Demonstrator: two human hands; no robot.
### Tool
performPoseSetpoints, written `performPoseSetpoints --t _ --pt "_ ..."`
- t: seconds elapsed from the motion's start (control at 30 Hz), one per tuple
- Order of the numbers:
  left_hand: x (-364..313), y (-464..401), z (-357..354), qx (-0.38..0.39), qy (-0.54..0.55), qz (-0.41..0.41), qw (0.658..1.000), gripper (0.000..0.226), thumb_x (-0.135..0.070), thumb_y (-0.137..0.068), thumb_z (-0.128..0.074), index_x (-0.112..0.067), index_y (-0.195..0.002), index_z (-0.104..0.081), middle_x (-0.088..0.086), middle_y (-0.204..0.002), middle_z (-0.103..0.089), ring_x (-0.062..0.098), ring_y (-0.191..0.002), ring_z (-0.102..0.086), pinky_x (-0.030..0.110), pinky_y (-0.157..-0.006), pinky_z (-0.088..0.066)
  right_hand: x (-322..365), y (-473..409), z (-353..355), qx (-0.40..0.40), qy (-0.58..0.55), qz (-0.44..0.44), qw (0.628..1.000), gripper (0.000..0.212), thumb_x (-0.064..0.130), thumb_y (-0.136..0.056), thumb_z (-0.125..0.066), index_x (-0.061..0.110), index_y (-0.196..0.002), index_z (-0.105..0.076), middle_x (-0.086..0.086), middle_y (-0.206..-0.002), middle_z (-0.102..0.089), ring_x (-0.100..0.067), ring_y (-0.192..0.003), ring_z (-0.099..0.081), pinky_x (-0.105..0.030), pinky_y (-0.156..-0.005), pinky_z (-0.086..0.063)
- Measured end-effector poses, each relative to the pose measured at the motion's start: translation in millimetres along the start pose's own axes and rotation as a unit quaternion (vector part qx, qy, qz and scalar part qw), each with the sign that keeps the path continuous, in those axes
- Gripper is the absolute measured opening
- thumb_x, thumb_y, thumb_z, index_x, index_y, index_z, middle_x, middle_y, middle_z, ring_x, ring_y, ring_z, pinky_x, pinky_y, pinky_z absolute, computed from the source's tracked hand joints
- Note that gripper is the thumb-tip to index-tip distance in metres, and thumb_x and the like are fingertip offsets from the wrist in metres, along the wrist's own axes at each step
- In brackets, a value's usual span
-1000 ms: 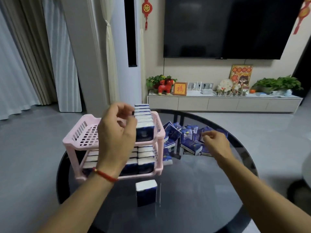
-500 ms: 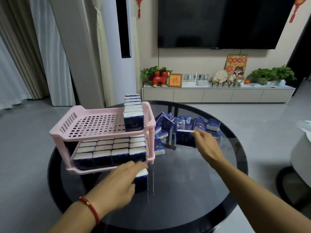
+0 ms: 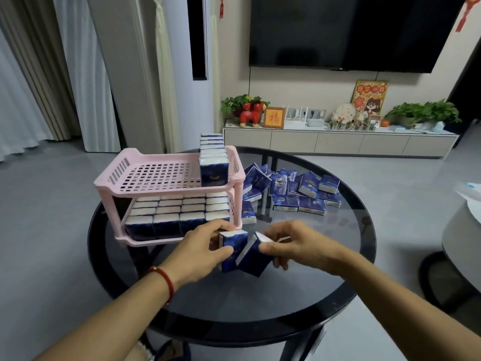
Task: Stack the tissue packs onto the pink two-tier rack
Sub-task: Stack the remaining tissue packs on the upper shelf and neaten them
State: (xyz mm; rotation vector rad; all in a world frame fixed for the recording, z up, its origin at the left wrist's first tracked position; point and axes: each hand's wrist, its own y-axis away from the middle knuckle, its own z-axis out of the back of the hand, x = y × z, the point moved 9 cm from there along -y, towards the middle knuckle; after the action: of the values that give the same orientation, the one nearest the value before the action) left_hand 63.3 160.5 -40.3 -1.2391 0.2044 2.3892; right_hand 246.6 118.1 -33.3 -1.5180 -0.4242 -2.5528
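The pink two-tier rack [image 3: 145, 178] stands on the left of the round glass table [image 3: 338, 269]. Its lower tier is packed with blue tissue packs [image 3: 166, 214]; one row of packs [image 3: 214, 162] stands along the right side of the upper tier. My left hand [image 3: 200, 251] grips an upright blue pack [image 3: 233, 247] just in front of the rack. My right hand [image 3: 291, 243] holds a second, tilted pack [image 3: 253, 257] that touches the first. A loose pile of packs [image 3: 294, 190] lies right of the rack.
A TV cabinet [image 3: 338, 139] with plants and ornaments runs along the far wall under a large black screen [image 3: 351, 29]. A white round object [image 3: 466, 217] sits at the right edge. Curtains [image 3: 31, 74] hang at the left.
My left hand came down from the upper tier and took the pack standing in front of the rack. My right hand brought a pack from the pile to meet it.
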Motion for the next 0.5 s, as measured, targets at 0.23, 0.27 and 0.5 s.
performPoseSetpoints --t 0.23,0.27,0.5 --pt "2.5 6.1 -14.2 0.085 0.019 0.021 0.996 0.065 -0.024 -0.07 -0.078 -0.044 -0.128 -0.055 -0.005 -0.097 -0.071 0.008 -0.06 -0.061 0.024 -0.058 -0.051 13.4 -15.3 -10.7 -0.14 0.2 0.084 0.966 0.052 0.049 -0.085 -0.076 0.021 -0.126 -0.06 0.001 -0.097 -0.066 -0.013 -0.068 -0.066 -0.024 -0.062 -0.056" --pt "1.4 7.6 -14.2 0.084 -0.002 0.014 0.996 0.065 -0.031 -0.07 -0.079 -0.047 -0.127 -0.052 -0.006 -0.1 -0.068 0.006 -0.055 -0.056 0.022 -0.056 -0.047 15.3 -16.8 -14.0 -0.148 0.217 0.094 0.96 0.053 0.052 -0.083 -0.076 0.021 -0.123 -0.062 0.003 -0.101 -0.063 -0.011 -0.072 -0.064 -0.025 -0.064 -0.056" --pt "-2.8 8.5 -9.8 0.073 -0.041 -0.027 0.996 0.061 -0.024 -0.076 -0.083 -0.05 -0.121 -0.052 -0.018 -0.122 -0.062 0.011 -0.089 -0.069 0.035 -0.08 -0.061 26.3 -21.1 -33.5 -0.088 0.205 0.11 0.969 0.059 0.042 -0.078 -0.085 0.021 -0.127 -0.058 0.005 -0.114 -0.063 -0.003 -0.075 -0.063 -0.019 -0.066 -0.056"
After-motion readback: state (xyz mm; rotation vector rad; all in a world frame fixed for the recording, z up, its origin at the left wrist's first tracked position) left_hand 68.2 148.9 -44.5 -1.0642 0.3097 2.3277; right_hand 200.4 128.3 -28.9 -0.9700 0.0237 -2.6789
